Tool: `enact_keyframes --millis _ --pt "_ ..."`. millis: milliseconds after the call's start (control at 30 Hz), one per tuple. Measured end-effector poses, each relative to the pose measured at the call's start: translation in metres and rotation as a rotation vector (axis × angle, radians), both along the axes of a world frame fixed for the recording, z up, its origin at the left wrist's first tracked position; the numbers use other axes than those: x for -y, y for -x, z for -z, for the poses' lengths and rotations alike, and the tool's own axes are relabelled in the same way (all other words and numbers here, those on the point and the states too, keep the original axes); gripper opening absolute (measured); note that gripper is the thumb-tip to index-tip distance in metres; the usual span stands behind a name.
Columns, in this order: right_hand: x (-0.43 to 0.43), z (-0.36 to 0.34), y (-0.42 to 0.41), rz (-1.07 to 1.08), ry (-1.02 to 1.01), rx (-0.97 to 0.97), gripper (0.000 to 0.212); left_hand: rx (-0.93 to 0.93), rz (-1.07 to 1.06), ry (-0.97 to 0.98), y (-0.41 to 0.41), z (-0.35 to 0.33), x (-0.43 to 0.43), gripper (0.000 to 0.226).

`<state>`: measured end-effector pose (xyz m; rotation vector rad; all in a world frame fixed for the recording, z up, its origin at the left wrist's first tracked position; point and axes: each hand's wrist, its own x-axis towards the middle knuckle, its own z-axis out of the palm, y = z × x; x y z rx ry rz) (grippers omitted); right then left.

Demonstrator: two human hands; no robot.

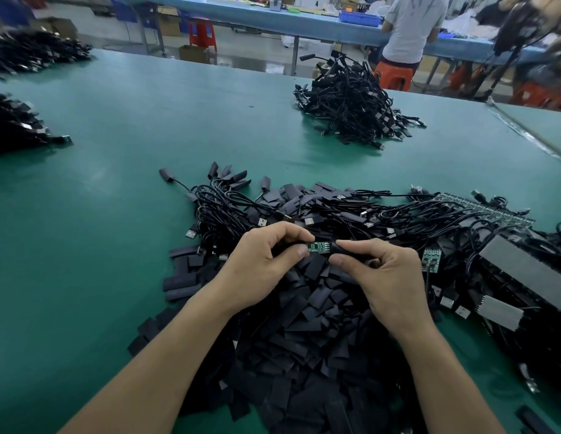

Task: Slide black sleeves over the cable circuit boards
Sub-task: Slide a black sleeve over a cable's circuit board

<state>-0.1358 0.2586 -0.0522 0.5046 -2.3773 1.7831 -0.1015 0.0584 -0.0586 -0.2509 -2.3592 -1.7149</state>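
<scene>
A small green circuit board (319, 246) is held level between my two hands above a heap of flat black sleeves (304, 333). My left hand (266, 261) pinches the board's left end between thumb and forefinger. My right hand (382, 277) pinches a black sleeve (351, 249) whose open end meets the board's right end. The board's middle is bare. Another green board (430, 260) on a cable lies just right of my right hand.
Tangled black USB cables (304, 211) lie behind my hands on the green table (116, 183). Farther back sits a cable pile (351, 108), with more piles at the left edge (13, 123). Strips of boards (489, 208) lie right. A person (410, 29) stands at the far bench.
</scene>
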Motion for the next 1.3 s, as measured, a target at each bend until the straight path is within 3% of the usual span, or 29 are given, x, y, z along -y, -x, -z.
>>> enact_keyframes --millis 467,833,1067,1300 --pt "-0.009 -0.005 0.001 -0.139 -0.072 0.064 0.036 0.030 0.047 -0.020 0.001 0.001 0.003 0.026" --pt "-0.002 -0.001 -0.002 -0.160 -0.106 0.039 0.031 0.013 0.101 0.005 0.000 0.000 0.003 0.022" --pt "0.007 -0.001 -0.006 -0.039 -0.234 -0.233 0.029 -0.029 -0.017 -0.055 0.003 0.002 0.004 0.018" --pt "0.006 0.000 -0.006 0.014 -0.276 -0.300 0.029 -0.059 -0.049 -0.073 0.000 0.002 0.002 0.011"
